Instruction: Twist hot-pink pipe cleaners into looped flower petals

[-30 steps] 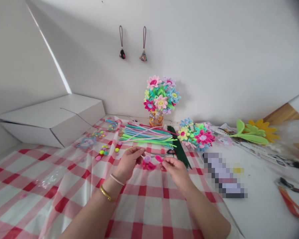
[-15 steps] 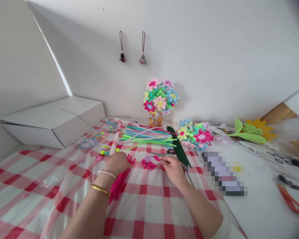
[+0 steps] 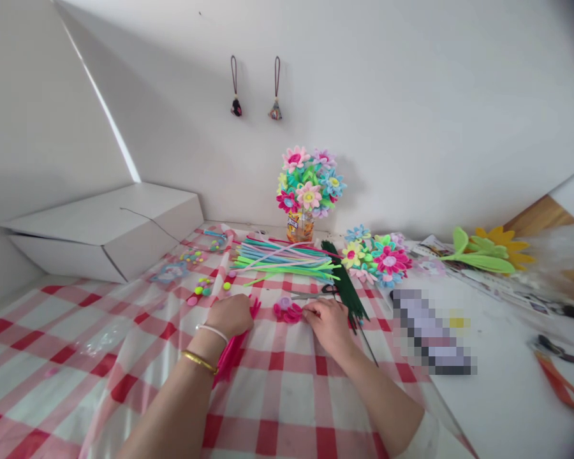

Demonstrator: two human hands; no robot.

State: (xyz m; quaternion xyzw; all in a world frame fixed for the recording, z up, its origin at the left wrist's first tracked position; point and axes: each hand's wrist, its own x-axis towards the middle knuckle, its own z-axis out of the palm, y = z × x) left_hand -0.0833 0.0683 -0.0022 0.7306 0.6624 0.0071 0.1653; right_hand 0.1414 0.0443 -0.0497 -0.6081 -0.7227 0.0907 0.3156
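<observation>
My left hand (image 3: 230, 315) is closed in a fist on the checked tablecloth (image 3: 100, 357), gripping a bunch of hot-pink pipe cleaners (image 3: 232, 350) that trail back along my wrist. My right hand (image 3: 326, 320) rests on the cloth with its fingers pinched at the edge of a small pink felt flower (image 3: 287, 310) lying flat between both hands. What the right fingertips hold is too small to make out. Dark green pipe cleaners (image 3: 347, 287) lie just beyond my right hand.
A pile of coloured pipe cleaners (image 3: 287, 258), a jar of finished felt flowers (image 3: 309, 191), loose flowers (image 3: 380, 261) and small pompoms (image 3: 201, 287) lie further back. A white box (image 3: 105, 226) stands left. Orange-handled pliers (image 3: 559, 376) lie at far right.
My left hand came down from the flower to the cloth and closed on the pink pipe cleaners. My right hand lowered to the pink flower, which now lies on the cloth.
</observation>
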